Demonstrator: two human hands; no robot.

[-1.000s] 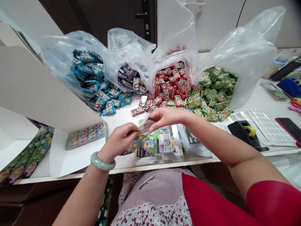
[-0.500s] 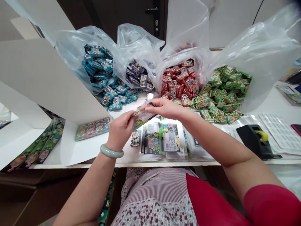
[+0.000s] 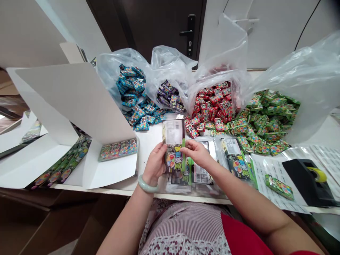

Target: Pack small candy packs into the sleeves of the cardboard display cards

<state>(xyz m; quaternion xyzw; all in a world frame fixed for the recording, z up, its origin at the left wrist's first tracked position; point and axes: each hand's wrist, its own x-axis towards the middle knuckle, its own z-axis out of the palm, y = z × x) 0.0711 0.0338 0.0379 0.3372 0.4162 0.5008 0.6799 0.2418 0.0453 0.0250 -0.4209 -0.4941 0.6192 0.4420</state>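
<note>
Between my two hands is a printed plastic pouch (image 3: 174,136), black and green with coloured round pictures, a white label on its upper part and a clear top edge. My left hand (image 3: 156,163) pinches its left side, thumb on the front. My right hand (image 3: 197,151) has thumb and fingers closed on its right edge. Whether anything is inside the pouch I cannot tell. Under and beside it lie more clear printed pouches (image 3: 203,175), partly covered by my hands. Another pouch (image 3: 237,161) lies to the right, beyond my right forearm.
Open plastic bags hold small packets in blue (image 3: 130,88), purple (image 3: 170,94), red (image 3: 212,102) and green (image 3: 273,113), some spilling onto the table. Left stands an open white box (image 3: 79,95) with a row of small packs (image 3: 118,149). A tape dispenser (image 3: 305,177) and a green pack (image 3: 279,187) are at right.
The pouch was tilted, with my right hand at its upper end; now its printed face shows and my right hand grips the side edge. The camera view has shifted, moving everything right and down.
</note>
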